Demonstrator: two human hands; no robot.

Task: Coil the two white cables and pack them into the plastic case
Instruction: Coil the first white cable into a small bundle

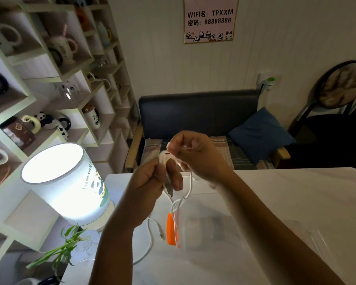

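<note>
White cord (190, 186) was up in the air between both our hands, above the table (296, 192). Our left hand (150, 182) was closed round a small bundle of loops, a plug end poking out below the fingers; our right hand (195, 153) pinched the strand higher up, thumb against fingertips, and a slack loop hung from it toward the case (210, 225). That case sat open on the table, clear plastic with an orange latch (170, 229) on its near-left edge, nothing in it that we could make out. The second cable (150, 239) lay loose on the table just left of the latch. We judged the cord light, limp and a bit springy, so the coil would want to pop open; best held across the whole bundle, never by the plug.
</note>
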